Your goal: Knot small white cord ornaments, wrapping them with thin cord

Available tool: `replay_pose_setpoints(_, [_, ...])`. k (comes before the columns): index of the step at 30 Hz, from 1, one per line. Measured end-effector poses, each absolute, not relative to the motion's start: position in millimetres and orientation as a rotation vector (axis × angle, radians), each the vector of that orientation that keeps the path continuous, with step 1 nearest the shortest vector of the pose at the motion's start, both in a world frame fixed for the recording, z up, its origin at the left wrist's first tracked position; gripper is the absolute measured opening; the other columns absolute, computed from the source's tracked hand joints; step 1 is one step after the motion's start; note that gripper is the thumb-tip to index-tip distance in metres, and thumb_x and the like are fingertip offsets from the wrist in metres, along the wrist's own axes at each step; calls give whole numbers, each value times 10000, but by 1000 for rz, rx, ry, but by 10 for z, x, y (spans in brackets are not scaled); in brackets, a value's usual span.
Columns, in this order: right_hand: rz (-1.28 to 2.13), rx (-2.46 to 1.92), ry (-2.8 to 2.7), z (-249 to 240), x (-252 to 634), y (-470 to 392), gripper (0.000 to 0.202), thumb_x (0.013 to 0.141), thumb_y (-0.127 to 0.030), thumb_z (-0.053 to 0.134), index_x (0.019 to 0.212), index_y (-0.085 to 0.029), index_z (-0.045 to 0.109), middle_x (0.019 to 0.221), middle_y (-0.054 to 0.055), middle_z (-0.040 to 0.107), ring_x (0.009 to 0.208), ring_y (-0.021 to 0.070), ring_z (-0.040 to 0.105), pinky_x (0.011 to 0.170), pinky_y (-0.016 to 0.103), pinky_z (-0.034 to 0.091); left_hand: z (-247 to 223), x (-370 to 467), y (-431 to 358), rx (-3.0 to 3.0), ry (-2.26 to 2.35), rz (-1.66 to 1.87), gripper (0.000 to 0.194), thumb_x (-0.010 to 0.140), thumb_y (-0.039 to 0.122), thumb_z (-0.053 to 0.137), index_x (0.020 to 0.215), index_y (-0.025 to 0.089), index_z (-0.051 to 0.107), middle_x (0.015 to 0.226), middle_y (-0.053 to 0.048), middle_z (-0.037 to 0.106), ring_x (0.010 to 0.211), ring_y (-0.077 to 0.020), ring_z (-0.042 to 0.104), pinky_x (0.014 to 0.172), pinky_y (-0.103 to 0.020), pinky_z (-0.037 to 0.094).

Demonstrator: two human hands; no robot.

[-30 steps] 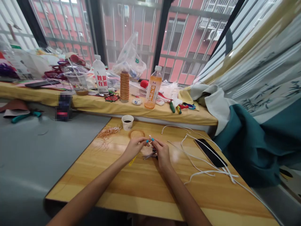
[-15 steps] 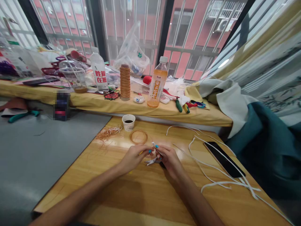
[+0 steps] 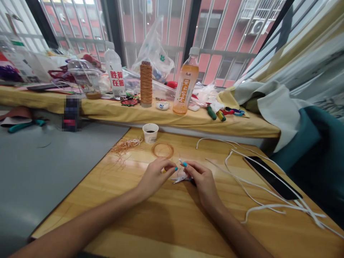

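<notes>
Over the wooden table, my left hand point(image 3: 154, 177) has its thumb and index finger pinched together. Anything thin between those fingertips is too small to make out. Just to its right, my right hand point(image 3: 202, 179) grips a short white cord point(image 3: 181, 162), whose end pokes up beyond the fingertips. The fingertips of the two hands are slightly apart. Beneath them lies what looks like a small pair of scissors point(image 3: 179, 178), pale blades toward the left, its dark handle partly hidden by my right hand. A coil of thin orange thread point(image 3: 153, 151) rests behind my left hand.
A paper cup point(image 3: 151, 137) with dark liquid and a heap of orange thread scraps point(image 3: 125, 145) stand at the back left. White cords point(image 3: 258, 207) cross a phone point(image 3: 271, 177) on the right. The sill holds a thread spool point(image 3: 146, 84), bottles point(image 3: 186, 86) and pliers point(image 3: 211, 113).
My hands, close together before, have drawn slightly apart, and the left fingertips have come away from the white cord. The view has shifted a little, moving the scene.
</notes>
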State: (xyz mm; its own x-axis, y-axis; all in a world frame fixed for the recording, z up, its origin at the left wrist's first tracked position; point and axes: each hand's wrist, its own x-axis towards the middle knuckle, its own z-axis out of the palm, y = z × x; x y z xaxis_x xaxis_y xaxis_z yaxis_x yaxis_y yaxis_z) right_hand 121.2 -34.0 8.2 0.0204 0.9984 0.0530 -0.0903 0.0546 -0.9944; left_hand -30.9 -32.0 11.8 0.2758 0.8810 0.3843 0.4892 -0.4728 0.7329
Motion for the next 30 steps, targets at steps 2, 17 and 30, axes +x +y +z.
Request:
replay_pose_setpoints(2, [1060, -1134, -1250, 88, 1213, -356, 154, 636, -301, 622, 697, -165, 660, 615, -9, 556, 573, 103, 461, 549, 230, 353, 134, -310, -335, 2035, 1264, 1096, 178, 784, 264, 464, 728, 147, 585, 686, -9, 561, 676, -111, 485, 627, -213, 359])
replay_pose_setpoints(17, [957, -1098, -1279, 43, 1190, -359, 162, 679, -329, 605, 734, -180, 637, 625, -16, 528, 600, 113, 484, 564, 236, 375, 177, -236, -356, 1219, 951, 761, 267, 654, 358, 569, 757, 119, 626, 603, 2, 574, 374, -22, 311, 372, -183, 175])
replay_pose_setpoints(30, [1056, -1008, -1261, 22, 1186, -357, 111, 673, -289, 625, 737, -216, 679, 742, 1, 558, 705, 122, 487, 628, 238, 373, 192, -250, -354, 1218, 1002, 886, 204, 657, 281, 591, 771, 126, 659, 605, 15, 571, 478, -41, 413, 468, -179, 300])
